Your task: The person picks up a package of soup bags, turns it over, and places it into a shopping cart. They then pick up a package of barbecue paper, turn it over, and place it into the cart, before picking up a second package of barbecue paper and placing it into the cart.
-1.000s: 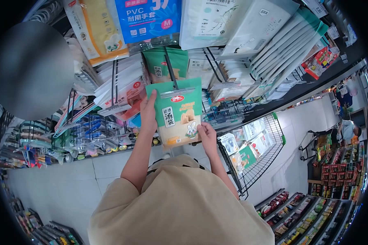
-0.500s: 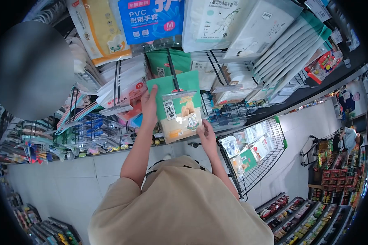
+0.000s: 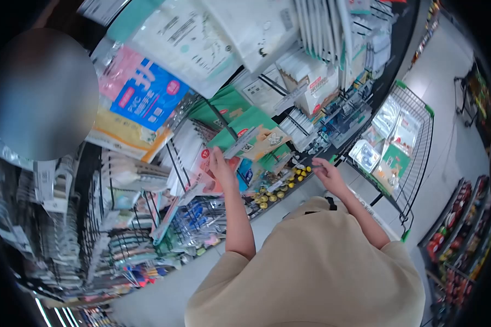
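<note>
A green and beige packet of soup bags (image 3: 264,136) hangs from a black display hook, tilted, with a price-tag holder in front of it. My left hand (image 3: 222,166) is at the packet's left corner, its fingers closed at the edge; the exact grip is partly hidden. My right hand (image 3: 328,175) is apart from the packet, lower and to the right, with its fingers loosely bent and nothing seen in them. Another green packet (image 3: 223,106) hangs behind.
A wire shopping cart (image 3: 414,141) with several packets inside stands to my right. Blue PVC glove packs (image 3: 147,98) and white packs (image 3: 185,43) hang above. More goods hang on hooks at the left. A stocked shelf (image 3: 453,223) is at the far right.
My view has turned and the shelf appears tilted. My right hand has let go of the packet and moved away to the right. The left hand stays at the packet's edge.
</note>
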Motion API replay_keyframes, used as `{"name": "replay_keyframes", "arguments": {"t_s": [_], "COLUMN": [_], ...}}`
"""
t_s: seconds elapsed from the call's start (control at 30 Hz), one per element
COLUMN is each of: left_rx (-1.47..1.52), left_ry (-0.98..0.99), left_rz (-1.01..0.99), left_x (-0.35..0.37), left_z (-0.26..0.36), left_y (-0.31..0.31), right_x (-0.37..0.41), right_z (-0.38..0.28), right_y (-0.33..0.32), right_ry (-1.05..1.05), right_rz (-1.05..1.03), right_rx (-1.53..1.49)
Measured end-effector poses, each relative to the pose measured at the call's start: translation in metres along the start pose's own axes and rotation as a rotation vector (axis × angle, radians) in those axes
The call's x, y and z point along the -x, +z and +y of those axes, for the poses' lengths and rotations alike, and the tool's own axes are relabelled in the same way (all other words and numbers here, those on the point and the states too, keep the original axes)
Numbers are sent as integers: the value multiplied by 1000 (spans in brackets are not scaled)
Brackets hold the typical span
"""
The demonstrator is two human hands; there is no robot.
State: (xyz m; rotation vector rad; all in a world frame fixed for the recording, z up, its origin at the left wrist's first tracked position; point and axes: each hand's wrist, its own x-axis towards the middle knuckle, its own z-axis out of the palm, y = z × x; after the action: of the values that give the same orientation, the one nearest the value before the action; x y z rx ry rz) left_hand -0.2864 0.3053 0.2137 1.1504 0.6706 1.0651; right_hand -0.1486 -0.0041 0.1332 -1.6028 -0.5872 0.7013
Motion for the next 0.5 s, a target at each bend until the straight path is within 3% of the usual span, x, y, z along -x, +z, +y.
{"name": "replay_keyframes", "arguments": {"t_s": [0.17,0.23,0.3,0.5], "left_rx": [-109,-127,-84,234], "left_ry": [-31,-57,-97,-185], "left_rz": [-4,116,37,-178], "left_x": [23,35,45,34], "left_z": [-26,-34,-30,-18], "left_y": [-25,-28,-24,3], "right_x": [20,29,37,78], "right_z": [23,30,34,71], "right_y": [-25,-36,-46,-80], "right_ry": [17,-28,3,77], "right_rz": [143,270,369,704], "right_rx": [-91,-147,-161,329]}}
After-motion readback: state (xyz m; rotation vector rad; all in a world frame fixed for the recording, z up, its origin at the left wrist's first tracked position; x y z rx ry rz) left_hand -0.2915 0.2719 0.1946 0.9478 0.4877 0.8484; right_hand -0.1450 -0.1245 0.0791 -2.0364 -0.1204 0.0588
